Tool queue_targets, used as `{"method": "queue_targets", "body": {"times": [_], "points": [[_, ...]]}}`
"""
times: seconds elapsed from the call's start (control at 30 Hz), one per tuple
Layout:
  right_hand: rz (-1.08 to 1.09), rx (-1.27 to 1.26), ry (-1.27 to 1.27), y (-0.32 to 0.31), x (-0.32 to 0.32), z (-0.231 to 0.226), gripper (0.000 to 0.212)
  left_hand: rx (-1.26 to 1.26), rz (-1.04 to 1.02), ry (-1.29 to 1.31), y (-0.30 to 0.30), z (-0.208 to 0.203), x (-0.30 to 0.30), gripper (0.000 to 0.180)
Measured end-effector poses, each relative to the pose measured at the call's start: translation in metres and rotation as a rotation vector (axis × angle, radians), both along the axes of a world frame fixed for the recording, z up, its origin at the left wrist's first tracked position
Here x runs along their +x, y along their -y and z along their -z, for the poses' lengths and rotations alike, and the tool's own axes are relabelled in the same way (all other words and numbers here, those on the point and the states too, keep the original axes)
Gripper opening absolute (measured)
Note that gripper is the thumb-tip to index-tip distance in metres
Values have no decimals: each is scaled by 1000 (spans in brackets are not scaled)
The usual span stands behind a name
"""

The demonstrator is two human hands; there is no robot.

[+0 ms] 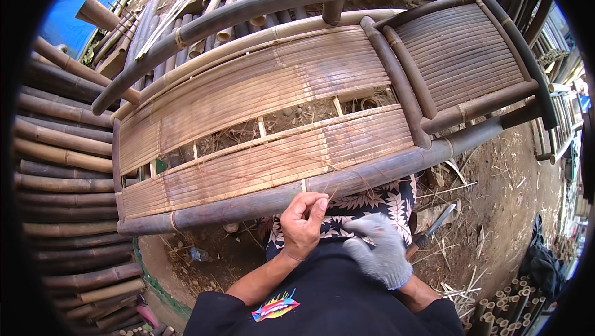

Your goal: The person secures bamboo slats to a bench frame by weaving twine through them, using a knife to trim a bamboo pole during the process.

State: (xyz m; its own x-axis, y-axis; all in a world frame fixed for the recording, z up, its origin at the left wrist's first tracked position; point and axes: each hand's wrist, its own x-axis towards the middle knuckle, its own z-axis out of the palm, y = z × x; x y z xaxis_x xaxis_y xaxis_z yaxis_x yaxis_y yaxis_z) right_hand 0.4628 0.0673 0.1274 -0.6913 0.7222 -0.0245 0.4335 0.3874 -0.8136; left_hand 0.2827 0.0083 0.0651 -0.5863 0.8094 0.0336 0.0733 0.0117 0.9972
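Fingers of your bare left hand (301, 229) pinch together beside the dark-railed, tan-slatted bamboo bench (238, 202) across mid-frame; I can't tell if they grip anything. Your grey-gloved right hand (379, 254), lower centre, curls loosely, seemingly empty. You appear to be working thin reddish strands (348, 169), which would call for steady tension next. Its slats (248, 91) form two panels, parted lengthwise. Round bamboo poles (68, 199) line the frame's left.

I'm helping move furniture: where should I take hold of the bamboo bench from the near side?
The bamboo bench is probably best gripped by its thick, dark front pole, coming from the near side and wrapping its outer face: the pole is round and runs along the near edge, while the slats behind look thin.
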Motion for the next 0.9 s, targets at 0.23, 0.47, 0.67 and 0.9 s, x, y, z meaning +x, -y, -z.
{"method": "queue_targets", "body": {"times": [0.23, 0.47, 0.67, 0.9], "points": [[107, -448, -365, -5, -35, 62, 34, 18, 147, -221, 19, -7, 19, 9], [-107, -81, -87, -10, -14, 59, 18, -111, 94, 152, 32, 9, 22, 21], [-42, 56, -177, 3, 1, 71, 14, -280, 475, 514, -7, 0, 20, 30], [-218, -62, -67, 12, 29, 78, 17, -261, 386, 991, -20, 9, 32, 38]]}}
